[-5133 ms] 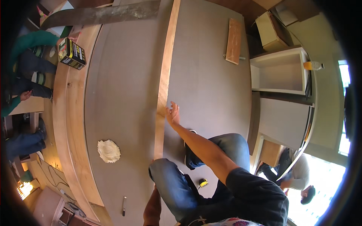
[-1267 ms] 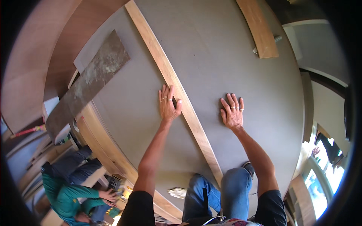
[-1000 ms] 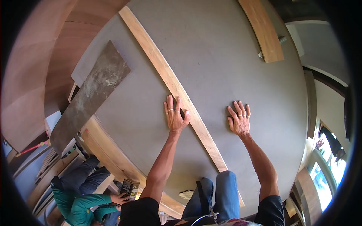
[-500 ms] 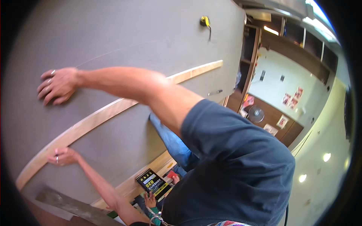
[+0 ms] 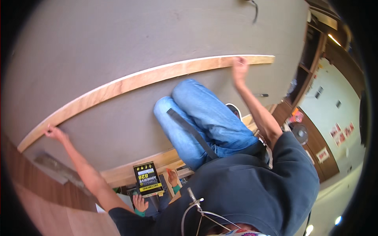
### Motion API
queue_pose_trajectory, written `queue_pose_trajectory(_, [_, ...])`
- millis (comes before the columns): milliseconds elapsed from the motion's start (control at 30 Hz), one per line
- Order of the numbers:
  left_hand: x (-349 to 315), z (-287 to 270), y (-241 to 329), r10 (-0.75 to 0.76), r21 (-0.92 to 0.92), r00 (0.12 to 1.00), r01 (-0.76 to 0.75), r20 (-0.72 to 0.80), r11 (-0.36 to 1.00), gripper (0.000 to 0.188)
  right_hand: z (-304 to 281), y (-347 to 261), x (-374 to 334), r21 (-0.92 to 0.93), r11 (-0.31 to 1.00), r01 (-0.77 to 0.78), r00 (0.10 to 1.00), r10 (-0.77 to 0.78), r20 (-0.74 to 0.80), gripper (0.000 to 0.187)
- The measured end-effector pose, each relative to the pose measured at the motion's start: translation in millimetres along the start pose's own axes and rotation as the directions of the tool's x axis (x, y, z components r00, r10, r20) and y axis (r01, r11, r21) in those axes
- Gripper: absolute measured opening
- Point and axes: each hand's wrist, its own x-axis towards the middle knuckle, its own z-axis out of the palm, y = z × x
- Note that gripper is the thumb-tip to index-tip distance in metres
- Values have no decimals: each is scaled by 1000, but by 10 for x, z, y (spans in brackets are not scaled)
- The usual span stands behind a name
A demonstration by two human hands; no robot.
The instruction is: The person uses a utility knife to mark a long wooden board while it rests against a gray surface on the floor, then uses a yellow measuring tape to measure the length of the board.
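A long pale wooden strip (image 5: 130, 82) lies across a large grey board (image 5: 130, 39), its shape bowed by the lens. At its left end my left hand (image 5: 57, 133) has its fingers closed on the near edge. My right hand (image 5: 240, 70), slightly blurred, pinches the strip close to its right end. My knees in blue jeans (image 5: 197, 114) rest on the board, between my hands and on the near side of the strip.
Behind me, a co-worker's hand (image 5: 140, 203) with a green cuff touches a black and yellow adhesive can (image 5: 147, 179); another hand (image 5: 172, 178) is beside it. A dark pen (image 5: 261, 95) lies right of my forearm. A fan (image 5: 300, 133) stands at the right.
My right hand has left the bare board at the left and now grips the strip near its right end. My left hand stays at the strip's left end. The view has shifted.
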Motion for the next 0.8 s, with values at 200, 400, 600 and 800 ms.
queue_pose_trajectory(200, [-1260, 632, 932, -185, -296, 972, 136, -146, 946, 106, -516, 1047, 878, 553, 603, -575, 620, 762, -187, 70])
queue_pose_trajectory(400, [-1858, 916, 1242, -123, -42, 960, 116, -253, 992, 112, -140, 1101, 1130, 460, 757, -464, 735, 619, -276, 71])
queue_pose_trajectory(600, [-1796, 1066, 1112, 0, -155, 974, -36, -228, 987, 95, -254, 1115, 983, 303, 846, -438, 673, 532, -514, 58])
queue_pose_trajectory(800, [-1818, 1113, 951, -59, -53, 973, 48, -225, 997, 80, -213, 1123, 1055, 114, 821, -560, 656, 523, -544, 95])
